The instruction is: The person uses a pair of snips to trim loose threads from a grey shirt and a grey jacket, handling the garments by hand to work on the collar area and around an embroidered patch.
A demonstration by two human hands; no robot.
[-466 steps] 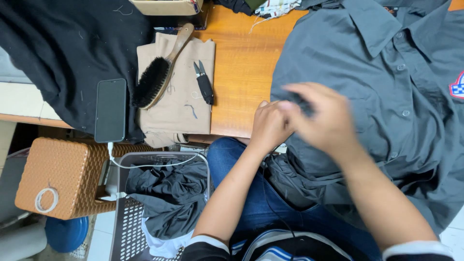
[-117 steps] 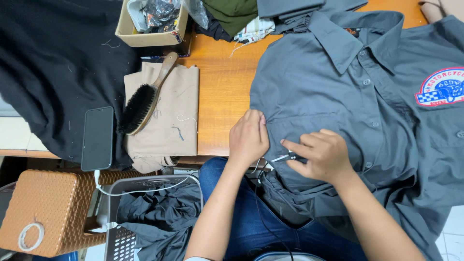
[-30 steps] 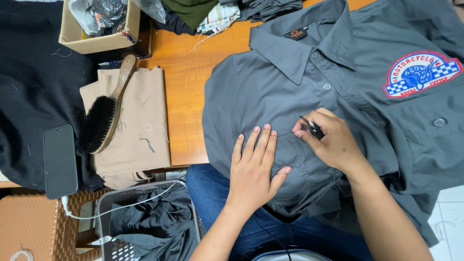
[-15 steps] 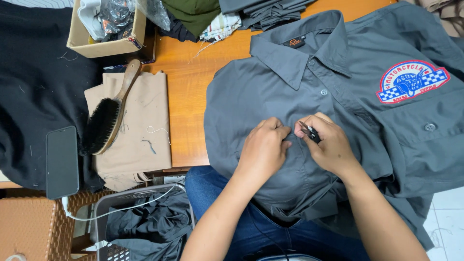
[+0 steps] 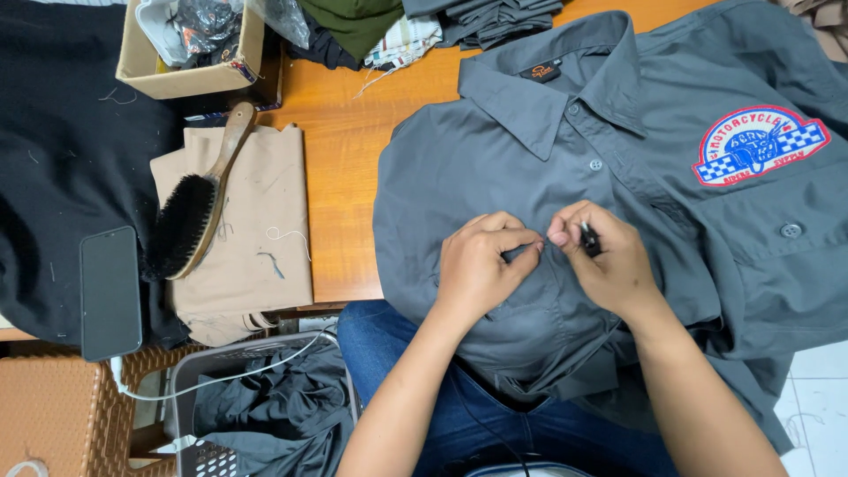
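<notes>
While both hands meet at the placket, the scene reads:
Shirt: grey button-up work shirt [image 5: 495,168] spread on the wooden table [image 5: 344,141].
Left hand [image 5: 477,265]: fingers pinched on the shirt fabric.
Right hand [image 5: 609,261]: closed around a small black tool [image 5: 589,238].
Nearby: wooden clothes brush [image 5: 199,208] on folded tan cloth [image 5: 252,256].

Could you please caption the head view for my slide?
Both hands pinch a grey shirt's placket, right hand holding small snips.
</notes>
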